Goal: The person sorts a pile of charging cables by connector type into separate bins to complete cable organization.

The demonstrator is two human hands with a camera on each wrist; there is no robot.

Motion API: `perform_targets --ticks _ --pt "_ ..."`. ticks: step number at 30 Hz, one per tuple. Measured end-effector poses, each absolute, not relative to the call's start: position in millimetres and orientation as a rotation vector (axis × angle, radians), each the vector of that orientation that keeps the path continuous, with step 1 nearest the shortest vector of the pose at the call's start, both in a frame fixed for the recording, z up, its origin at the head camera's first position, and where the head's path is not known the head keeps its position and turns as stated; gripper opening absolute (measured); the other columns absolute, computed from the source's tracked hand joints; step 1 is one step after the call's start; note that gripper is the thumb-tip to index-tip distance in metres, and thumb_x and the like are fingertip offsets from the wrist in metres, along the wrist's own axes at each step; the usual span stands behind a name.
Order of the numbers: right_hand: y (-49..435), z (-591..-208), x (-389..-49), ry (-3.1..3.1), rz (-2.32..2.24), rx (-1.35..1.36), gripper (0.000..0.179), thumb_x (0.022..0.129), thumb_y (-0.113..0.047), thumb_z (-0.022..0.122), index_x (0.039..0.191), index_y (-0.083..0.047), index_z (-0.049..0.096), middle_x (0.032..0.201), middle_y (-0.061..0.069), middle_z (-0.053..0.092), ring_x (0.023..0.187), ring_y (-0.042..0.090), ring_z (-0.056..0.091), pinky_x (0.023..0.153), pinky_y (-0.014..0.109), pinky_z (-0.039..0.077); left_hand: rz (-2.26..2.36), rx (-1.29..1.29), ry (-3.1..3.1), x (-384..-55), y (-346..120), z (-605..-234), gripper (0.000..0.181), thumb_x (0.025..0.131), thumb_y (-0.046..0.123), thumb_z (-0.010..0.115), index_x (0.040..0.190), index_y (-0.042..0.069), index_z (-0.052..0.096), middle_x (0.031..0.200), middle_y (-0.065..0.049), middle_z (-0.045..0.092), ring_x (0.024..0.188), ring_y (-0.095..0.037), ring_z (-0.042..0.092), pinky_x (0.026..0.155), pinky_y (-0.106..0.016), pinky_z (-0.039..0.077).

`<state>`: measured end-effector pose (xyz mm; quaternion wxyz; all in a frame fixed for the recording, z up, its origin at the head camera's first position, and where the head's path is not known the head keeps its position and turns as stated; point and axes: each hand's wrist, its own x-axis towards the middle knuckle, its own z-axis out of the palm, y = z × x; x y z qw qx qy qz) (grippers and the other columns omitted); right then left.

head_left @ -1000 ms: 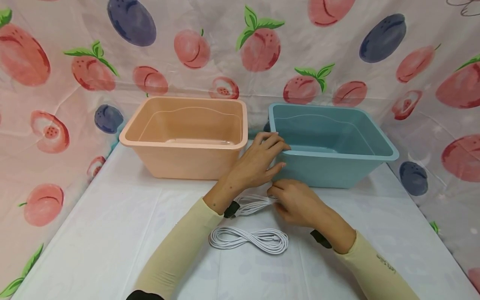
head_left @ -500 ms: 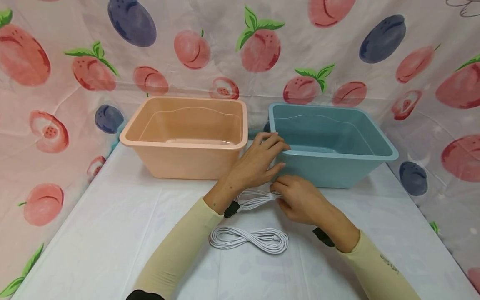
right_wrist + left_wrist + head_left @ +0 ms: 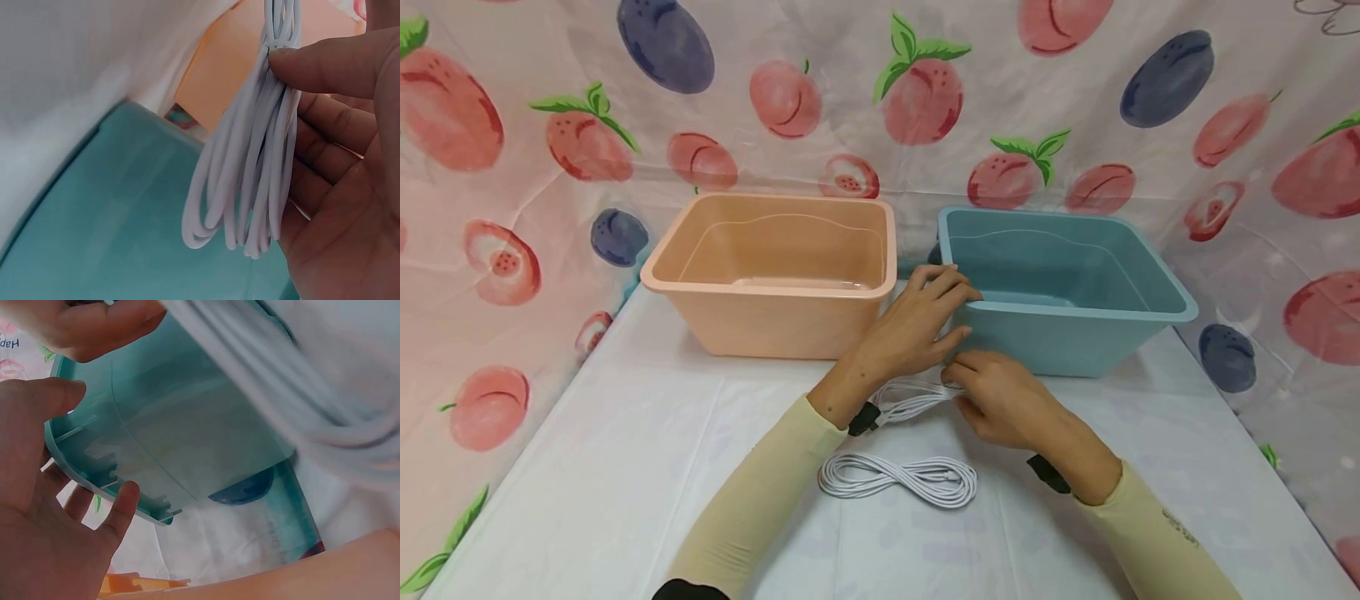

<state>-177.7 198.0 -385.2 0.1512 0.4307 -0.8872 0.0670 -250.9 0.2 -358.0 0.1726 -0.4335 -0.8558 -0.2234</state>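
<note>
My right hand (image 3: 1000,400) pinches a bundled white cable (image 3: 913,400) between thumb and fingers, slightly above the table. In the right wrist view the cable (image 3: 250,156) hangs in loops below a tie, with the thumb pressed near that tie. My left hand (image 3: 913,321) holds the near left corner of a teal plastic bin (image 3: 1075,342); some fingers curl over its rim and the thumb stands away from it. A second bundled white cable (image 3: 898,481) lies in a figure-eight on the table, nearer to me than the hands.
A peach-orange plastic bin (image 3: 775,325) stands left of the teal one, with a narrow gap between them. Both sit at the back of the white-covered table (image 3: 625,467). Fruit-printed cloth (image 3: 820,33) hangs behind and at the sides.
The right hand has risen slightly with its cable bundle, then stayed nearly still. My left hand and both bins have kept their places. The second cable has not moved.
</note>
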Motion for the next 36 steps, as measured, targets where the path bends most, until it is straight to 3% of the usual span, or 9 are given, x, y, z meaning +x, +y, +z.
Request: perform_targets --ticks 36 --pt "217.8 -365.5 -182.1 -2.436 0.263 1.22 0.028 0.082 0.0 0.083 0.106 -0.006 0.07 0.103 0.004 0.068 0.095 0.026 0.067 0.085 0.045 0.059 -0.605 -1.223 -2.417 -249.9 0.5 -359.2 0.039 0.105 0.03 0.069 0.141 0.018 0.062 0.145 -0.002 0.055 0.152 -0.029 0.034 0.126 -0.038 0.03"
